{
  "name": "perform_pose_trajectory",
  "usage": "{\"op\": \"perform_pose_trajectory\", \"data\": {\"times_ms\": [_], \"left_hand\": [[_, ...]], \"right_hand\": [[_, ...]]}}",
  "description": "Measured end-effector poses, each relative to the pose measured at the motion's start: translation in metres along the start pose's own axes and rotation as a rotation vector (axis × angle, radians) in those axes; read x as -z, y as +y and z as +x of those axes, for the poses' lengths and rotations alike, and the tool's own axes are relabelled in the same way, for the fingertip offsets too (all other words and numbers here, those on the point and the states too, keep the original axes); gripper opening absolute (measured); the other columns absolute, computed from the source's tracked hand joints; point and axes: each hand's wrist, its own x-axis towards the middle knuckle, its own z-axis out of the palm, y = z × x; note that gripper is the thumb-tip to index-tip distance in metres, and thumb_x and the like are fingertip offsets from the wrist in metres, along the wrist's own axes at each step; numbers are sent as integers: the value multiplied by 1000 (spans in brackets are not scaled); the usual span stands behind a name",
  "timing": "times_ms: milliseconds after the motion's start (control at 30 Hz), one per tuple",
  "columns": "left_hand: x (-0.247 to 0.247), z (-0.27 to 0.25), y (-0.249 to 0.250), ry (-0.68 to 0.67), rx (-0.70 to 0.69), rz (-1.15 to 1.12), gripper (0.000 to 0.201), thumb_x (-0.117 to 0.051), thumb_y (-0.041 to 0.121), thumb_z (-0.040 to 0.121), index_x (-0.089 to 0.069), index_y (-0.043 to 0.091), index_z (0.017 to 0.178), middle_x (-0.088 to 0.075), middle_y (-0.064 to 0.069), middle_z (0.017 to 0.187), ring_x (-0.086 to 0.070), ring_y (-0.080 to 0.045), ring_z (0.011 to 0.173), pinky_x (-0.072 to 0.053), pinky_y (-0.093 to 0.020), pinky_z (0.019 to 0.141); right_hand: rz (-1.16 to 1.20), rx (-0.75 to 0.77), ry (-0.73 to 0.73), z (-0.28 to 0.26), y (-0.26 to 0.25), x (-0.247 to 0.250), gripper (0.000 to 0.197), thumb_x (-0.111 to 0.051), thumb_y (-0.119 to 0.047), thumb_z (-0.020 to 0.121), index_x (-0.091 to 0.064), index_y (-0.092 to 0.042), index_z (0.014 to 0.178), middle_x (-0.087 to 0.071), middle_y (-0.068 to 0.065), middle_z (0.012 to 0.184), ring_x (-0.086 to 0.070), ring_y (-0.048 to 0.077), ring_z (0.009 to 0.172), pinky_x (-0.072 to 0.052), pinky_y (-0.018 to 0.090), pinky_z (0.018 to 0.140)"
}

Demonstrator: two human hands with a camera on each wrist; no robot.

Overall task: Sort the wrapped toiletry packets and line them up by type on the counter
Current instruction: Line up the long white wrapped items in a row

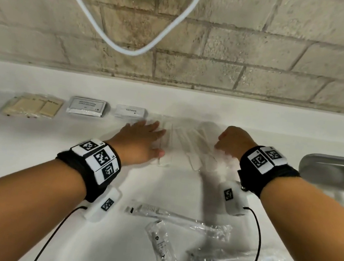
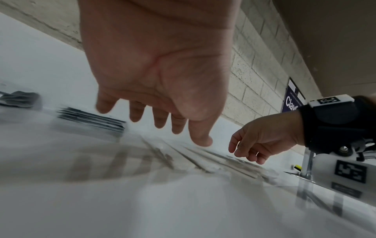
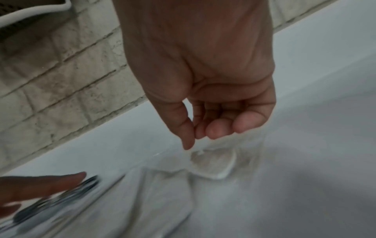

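Packets [image 1: 184, 141] lengthwise toward wall, between flat-fingered left hand [image 1: 140, 139] and loosely curled right hand [image 1: 230, 142].

My left hand [image 2: 158, 77] hangs palm-down over the white counter [image 2: 183, 209], fingers [image 2: 160, 120] straight and slightly spread, the thumb [image 2: 200, 138] reaching lowest, its tip just above or at the clear wrapped packets [image 2: 213, 159] that lie in blurred long strips beneath it. Beyond my little finger a flat stack of grey-edged packets [image 2: 91, 120] lies on the counter, and farther out on that side sits another dark, blurred stack [image 2: 20, 99]. On my thumb's side my right hand [image 2: 262, 138] comes in, fingers loosely curled downward over the same clear packets, a black wrist strap [image 2: 329, 124] behind it. A tiled wall [image 2: 256, 80] rises past my fingertips, carrying a blue sign [image 2: 292, 99].
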Motion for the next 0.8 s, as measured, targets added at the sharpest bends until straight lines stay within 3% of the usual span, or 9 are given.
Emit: {"op": "perform_pose_trajectory", "data": {"times_ms": [100,200,300,400,533,667,733,800], "left_hand": [[11,-6,12,14,-69,-4,64,-37,52,97,-17,28,153,-6,6,162,-5,-20,150,-10,-38,121],[12,-5,20,-1,-115,-18,55,-42,43,98,-31,26,149,-17,6,160,-16,-18,148,-18,-34,119],[10,-6,25,-10,-113,-16,50,-50,40,93,-44,28,142,-29,9,156,-29,-16,143,-27,-32,113],[10,-7,27,-41,-86,-38,51,-54,36,93,-44,27,143,-30,10,156,-31,-15,142,-27,-30,112],[10,-8,26,-33,-75,-68,51,-56,35,92,-47,26,141,-32,11,155,-35,-15,139,-29,-29,111],[10,-10,26,-38,-75,-88,49,-56,35,92,-49,26,140,-33,10,154,-36,-15,139,-29,-27,111],[9,-11,26,-41,-72,-110,49,-57,33,93,-48,25,140,-33,10,154,-38,-16,138,-30,-27,110],[9,-10,25,-36,-62,-130,50,-58,33,92,-47,25,141,-33,11,154,-39,-15,137,-31,-26,110]], "right_hand": [[-46,55,105,-2,3,1,29,-60,-22,88,-60,-3,109,-64,13,109,-61,31,101,-45,30,74],[-62,239,109,-14,-16,-9,32,-62,-39,86,-63,-14,107,-56,5,106,-58,25,102,-45,32,86],[-204,422,11,-14,-34,-30,24,-58,-30,88,-65,-28,112,-53,0,110,-55,22,110,-43,32,94],[-346,442,69,-13,-37,-34,38,-56,-27,89,-57,-34,126,-51,-7,125,-47,21,118,-37,34,97],[-461,414,114,-11,-44,-37,49,-62,-49,83,-55,-34,129,-54,-9,126,-43,20,120,-31,35,96],[-311,385,18,-8,-48,-32,46,-58,-43,88,-50,-38,134,-50,-8,139,-40,20,131,-30,38,107],[-365,443,-26,-9,-42,-24,52,-63,-42,86,-47,-42,136,-48,-9,140,-39,22,128,-30,39,106],[-520,513,-31,-13,-39,-23,60,-65,-51,80,-46,-45,136,-40,-15,146,-35,22,128,-28,41,104]]}}
